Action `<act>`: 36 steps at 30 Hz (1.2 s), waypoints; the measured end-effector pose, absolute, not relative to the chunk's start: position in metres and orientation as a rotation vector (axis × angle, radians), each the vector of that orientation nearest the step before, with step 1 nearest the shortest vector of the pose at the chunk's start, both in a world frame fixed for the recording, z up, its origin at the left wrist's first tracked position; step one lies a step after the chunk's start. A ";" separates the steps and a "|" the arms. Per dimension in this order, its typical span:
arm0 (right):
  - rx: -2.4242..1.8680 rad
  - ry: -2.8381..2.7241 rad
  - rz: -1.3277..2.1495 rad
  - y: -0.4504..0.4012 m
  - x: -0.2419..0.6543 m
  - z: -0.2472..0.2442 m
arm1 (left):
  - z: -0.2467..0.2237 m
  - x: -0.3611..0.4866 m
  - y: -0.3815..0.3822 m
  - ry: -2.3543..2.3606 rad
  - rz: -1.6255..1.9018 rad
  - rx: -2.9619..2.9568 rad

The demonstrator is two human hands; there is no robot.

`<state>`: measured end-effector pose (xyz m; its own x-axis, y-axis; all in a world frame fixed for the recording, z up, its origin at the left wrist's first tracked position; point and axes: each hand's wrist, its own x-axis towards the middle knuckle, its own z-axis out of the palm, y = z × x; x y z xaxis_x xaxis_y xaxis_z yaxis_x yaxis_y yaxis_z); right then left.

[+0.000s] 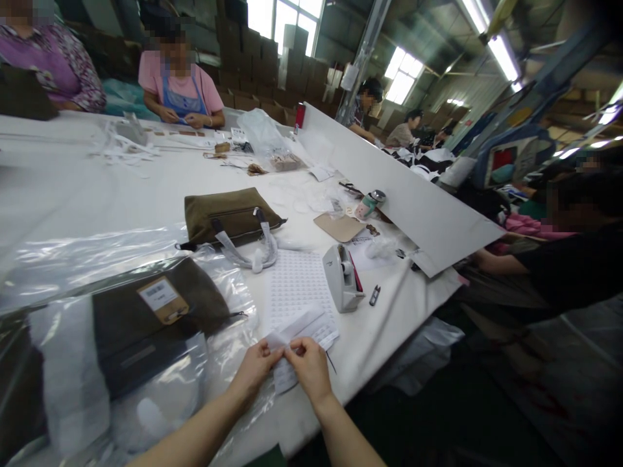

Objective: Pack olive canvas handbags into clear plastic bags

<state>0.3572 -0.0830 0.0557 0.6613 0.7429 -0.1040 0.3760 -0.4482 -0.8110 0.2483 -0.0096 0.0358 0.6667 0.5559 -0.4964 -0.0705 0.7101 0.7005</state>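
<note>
My left hand and my right hand are close together near the table's front edge, thumbs and fingertips pinched on a folded white paper. Beneath it lie sheets printed with rows of small labels. Left of my hands, an olive bag with a tag rests in clear plastic. Behind that sits a second olive bag, its handles wrapped in white. A white tape dispenser stands just beyond the sheets, with small thread snips at its right.
A slanting white board runs along the table's right side, with a bottle and a tan card beside it. Across the table a person in a blue apron works. Another person's arm is at the right.
</note>
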 end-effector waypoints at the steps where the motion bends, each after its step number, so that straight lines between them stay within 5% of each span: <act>1: -2.047 -0.841 0.601 -0.083 0.357 0.056 | 0.034 0.248 -0.010 0.772 0.393 0.717; 36: -1.913 -0.808 0.626 -0.087 0.347 0.055 | 0.041 0.238 -0.018 0.818 0.456 0.813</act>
<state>0.3469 -0.0875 0.0548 0.6528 0.7522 -0.0896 0.2754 -0.3459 -0.8970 0.2384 -0.0183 0.0413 0.6148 0.6398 -0.4611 -0.0553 0.6182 0.7841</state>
